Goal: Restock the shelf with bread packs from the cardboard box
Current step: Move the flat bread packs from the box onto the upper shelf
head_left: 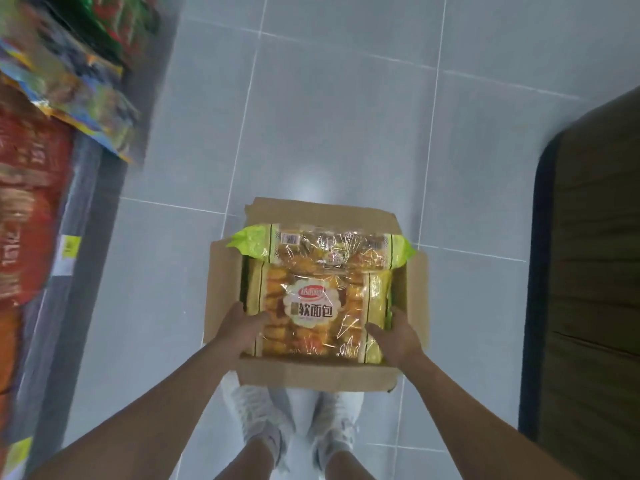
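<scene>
glossy plastic bread pack point(313, 311), matt cardboard box point(311, 374)

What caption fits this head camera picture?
The left hand and right hand grip the front bread pack in an open cardboard box on the floor.

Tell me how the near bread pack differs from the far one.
The near pack shows its round label; the far pack shows a barcode. The left hand and right hand grip the near pack; the far pack lies untouched. Both sit in the cardboard box.

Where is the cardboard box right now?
Head view, lower centre: cardboard box open on the tiled floor, just ahead of the shoes, shelf to its left.
</scene>
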A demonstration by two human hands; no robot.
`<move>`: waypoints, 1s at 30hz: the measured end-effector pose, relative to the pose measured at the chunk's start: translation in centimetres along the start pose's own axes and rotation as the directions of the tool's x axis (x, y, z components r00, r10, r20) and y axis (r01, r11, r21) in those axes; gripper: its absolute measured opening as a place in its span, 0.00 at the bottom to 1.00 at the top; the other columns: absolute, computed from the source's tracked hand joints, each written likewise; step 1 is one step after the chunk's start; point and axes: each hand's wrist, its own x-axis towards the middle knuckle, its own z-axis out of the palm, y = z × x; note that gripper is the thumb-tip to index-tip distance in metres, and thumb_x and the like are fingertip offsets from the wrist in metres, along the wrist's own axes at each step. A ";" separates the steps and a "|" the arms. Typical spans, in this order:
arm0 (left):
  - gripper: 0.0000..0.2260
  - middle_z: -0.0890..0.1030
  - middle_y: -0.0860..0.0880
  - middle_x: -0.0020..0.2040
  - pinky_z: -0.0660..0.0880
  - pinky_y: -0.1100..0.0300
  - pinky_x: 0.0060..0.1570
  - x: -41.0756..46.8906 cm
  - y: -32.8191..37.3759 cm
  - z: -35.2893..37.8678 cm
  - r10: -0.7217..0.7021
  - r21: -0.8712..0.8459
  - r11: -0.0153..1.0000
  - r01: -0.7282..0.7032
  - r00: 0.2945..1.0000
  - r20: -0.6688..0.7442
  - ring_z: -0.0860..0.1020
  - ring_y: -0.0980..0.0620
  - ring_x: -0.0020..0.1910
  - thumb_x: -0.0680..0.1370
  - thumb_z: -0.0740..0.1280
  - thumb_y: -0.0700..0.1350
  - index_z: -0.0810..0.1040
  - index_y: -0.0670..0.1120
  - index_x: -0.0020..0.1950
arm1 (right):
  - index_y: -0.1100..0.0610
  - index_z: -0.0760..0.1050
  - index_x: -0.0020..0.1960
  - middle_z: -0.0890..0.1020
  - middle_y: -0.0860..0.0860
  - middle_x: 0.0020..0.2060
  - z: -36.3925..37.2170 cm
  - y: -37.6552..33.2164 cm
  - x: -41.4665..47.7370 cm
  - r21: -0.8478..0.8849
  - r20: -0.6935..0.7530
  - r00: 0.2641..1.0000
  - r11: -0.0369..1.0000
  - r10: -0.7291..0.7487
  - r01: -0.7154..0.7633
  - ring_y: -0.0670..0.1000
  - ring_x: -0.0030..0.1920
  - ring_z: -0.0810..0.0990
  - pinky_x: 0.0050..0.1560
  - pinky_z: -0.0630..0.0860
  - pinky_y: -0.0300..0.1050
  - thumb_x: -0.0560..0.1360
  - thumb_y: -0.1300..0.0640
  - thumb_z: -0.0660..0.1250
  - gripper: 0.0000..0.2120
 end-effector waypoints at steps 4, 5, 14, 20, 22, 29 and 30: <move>0.36 0.76 0.43 0.67 0.74 0.48 0.62 2.7 0.2 2.3 -0.118 -0.077 0.990 0.118 0.993 -0.007 0.76 0.41 0.64 0.75 0.73 0.58 0.65 0.44 0.77 | 0.57 0.56 0.81 0.71 0.58 0.74 1.8 0.6 3.2 0.122 0.037 0.993 0.986 0.111 -0.115 0.62 0.71 0.72 0.71 0.69 0.54 0.76 0.43 0.71 0.42; 0.34 0.76 0.43 0.68 0.75 0.48 0.61 3.2 0.2 2.7 -0.127 -0.070 0.990 0.126 0.992 -0.015 0.76 0.41 0.63 0.76 0.73 0.55 0.65 0.43 0.76 | 0.57 0.58 0.80 0.73 0.58 0.72 2.2 0.8 3.7 0.145 0.045 0.991 0.980 0.129 -0.134 0.62 0.70 0.73 0.71 0.70 0.55 0.75 0.41 0.71 0.42; 0.38 0.80 0.45 0.64 0.80 0.46 0.58 3.5 -1.4 2.4 -0.030 0.117 0.992 0.039 0.996 -0.079 0.80 0.41 0.59 0.69 0.77 0.62 0.70 0.46 0.72 | 0.55 0.62 0.79 0.73 0.57 0.72 2.1 1.9 3.1 0.216 0.100 0.982 0.959 0.163 -0.181 0.61 0.69 0.73 0.70 0.70 0.55 0.78 0.42 0.69 0.36; 0.14 0.84 0.44 0.54 0.75 0.56 0.44 0.1 -0.3 0.1 0.075 0.215 0.975 -0.055 0.993 -0.086 0.81 0.43 0.50 0.79 0.71 0.50 0.82 0.45 0.62 | 0.58 0.79 0.67 0.82 0.56 0.58 0.3 2.3 1.2 0.167 0.034 0.994 0.980 0.103 -0.107 0.59 0.58 0.80 0.62 0.76 0.51 0.80 0.47 0.66 0.20; 0.12 0.84 0.44 0.51 0.74 0.57 0.41 -1.1 -0.2 -0.5 0.088 0.209 0.975 -0.072 0.994 -0.070 0.81 0.44 0.47 0.80 0.71 0.49 0.83 0.45 0.60 | 0.57 0.82 0.61 0.84 0.55 0.53 -0.5 2.1 0.2 0.147 0.024 0.995 0.984 0.098 -0.100 0.58 0.54 0.82 0.59 0.78 0.51 0.80 0.47 0.66 0.17; 0.13 0.84 0.42 0.44 0.75 0.57 0.38 -6.1 0.5 -3.1 0.012 0.179 0.984 -0.001 0.998 -0.060 0.82 0.46 0.41 0.77 0.74 0.50 0.84 0.40 0.51 | 0.59 0.78 0.44 0.79 0.54 0.41 -3.9 0.2 -4.1 0.069 0.020 0.996 0.994 0.083 -0.084 0.55 0.43 0.77 0.47 0.72 0.45 0.79 0.47 0.68 0.15; 0.13 0.84 0.42 0.44 0.74 0.58 0.37 -7.1 0.7 -3.6 0.005 0.175 0.985 0.005 0.998 -0.057 0.81 0.47 0.40 0.77 0.74 0.50 0.85 0.40 0.51 | 0.57 0.76 0.40 0.78 0.53 0.39 -4.3 0.1 -4.7 0.059 0.020 0.996 0.995 0.084 -0.085 0.54 0.41 0.75 0.45 0.70 0.44 0.79 0.46 0.68 0.15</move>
